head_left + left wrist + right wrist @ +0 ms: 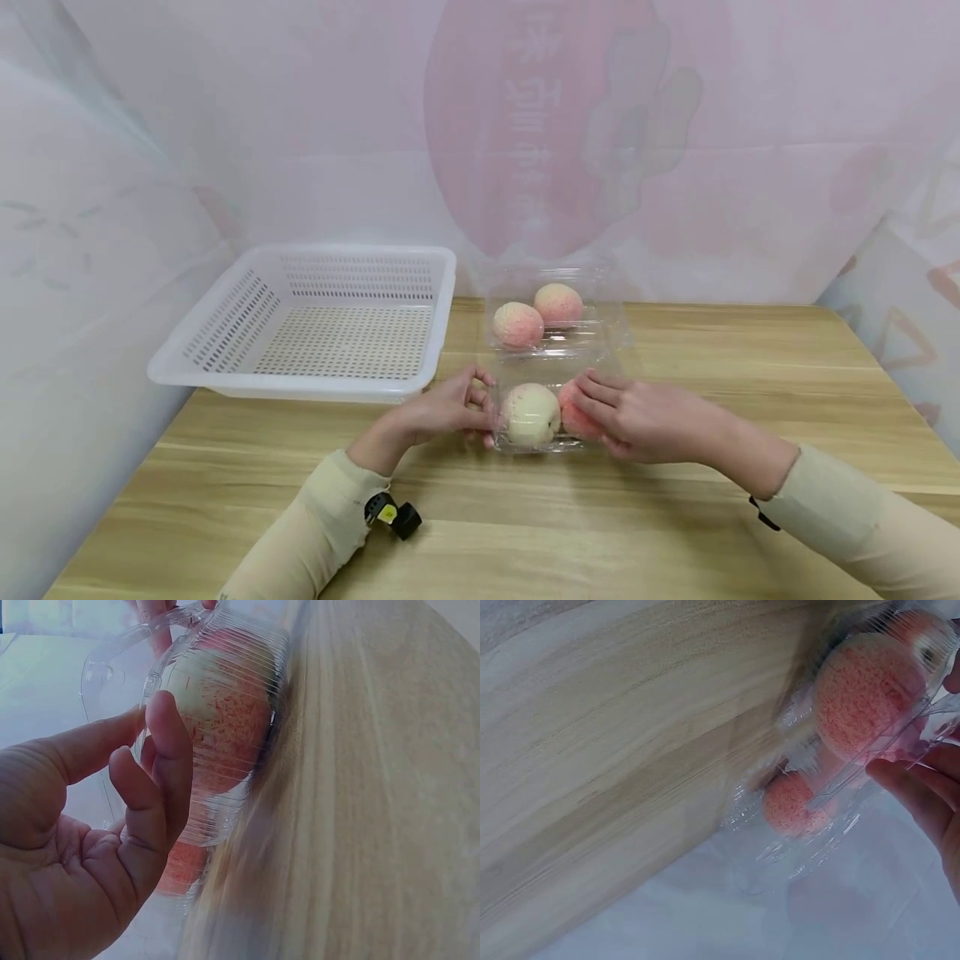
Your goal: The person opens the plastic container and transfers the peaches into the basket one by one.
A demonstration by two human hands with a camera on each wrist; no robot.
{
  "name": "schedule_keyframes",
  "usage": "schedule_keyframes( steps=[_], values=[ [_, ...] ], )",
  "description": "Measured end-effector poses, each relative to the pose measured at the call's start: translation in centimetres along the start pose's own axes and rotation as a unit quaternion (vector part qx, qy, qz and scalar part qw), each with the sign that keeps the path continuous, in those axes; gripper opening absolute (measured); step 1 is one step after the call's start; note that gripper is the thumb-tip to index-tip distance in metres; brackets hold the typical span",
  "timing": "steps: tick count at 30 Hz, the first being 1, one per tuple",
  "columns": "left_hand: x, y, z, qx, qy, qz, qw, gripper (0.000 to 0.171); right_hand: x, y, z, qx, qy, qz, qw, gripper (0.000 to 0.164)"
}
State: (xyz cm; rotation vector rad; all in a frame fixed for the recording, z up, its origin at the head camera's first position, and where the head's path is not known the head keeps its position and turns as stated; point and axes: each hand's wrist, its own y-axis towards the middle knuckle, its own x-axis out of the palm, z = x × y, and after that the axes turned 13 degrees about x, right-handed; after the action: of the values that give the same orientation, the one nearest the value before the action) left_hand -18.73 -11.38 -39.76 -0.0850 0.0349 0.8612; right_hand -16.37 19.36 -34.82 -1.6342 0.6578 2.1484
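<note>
A clear plastic box on the table holds two peaches, a pale one on the left and a pinker one on the right. My left hand grips the box's left edge, its thumb and bent fingers at the rim in the left wrist view. Across from it, my right hand holds the right edge, fingers bent over the pinker peach. In the right wrist view a fingertip touches the clear rim, with the pink peach inside the plastic.
Right behind stands another clear plastic box with two more peaches. A white slotted basket sits at the back left. Printed cloth hangs along the back edge of the wooden table.
</note>
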Motion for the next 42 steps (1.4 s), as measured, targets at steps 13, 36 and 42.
schedule_keyframes(
  steps=[13, 36, 42],
  values=[
    [0.21, 0.29, 0.02, -0.004, 0.001, 0.0, 1.0, 0.049, 0.13, -0.43, 0.26, -0.003, 0.032, 0.006, 0.999, 0.053],
    [0.12, 0.04, 0.15, 0.002, 0.001, -0.011, 0.9999, 0.049, -0.19, -0.53, 0.4, -0.02, 0.029, 0.038, 0.999, 0.051],
    [-0.2, -0.18, 0.37, -0.002, -0.002, -0.008, 1.0, 0.049, -0.51, -0.49, 0.47, -0.026, 0.039, 0.032, 0.998, 0.052]
  ],
)
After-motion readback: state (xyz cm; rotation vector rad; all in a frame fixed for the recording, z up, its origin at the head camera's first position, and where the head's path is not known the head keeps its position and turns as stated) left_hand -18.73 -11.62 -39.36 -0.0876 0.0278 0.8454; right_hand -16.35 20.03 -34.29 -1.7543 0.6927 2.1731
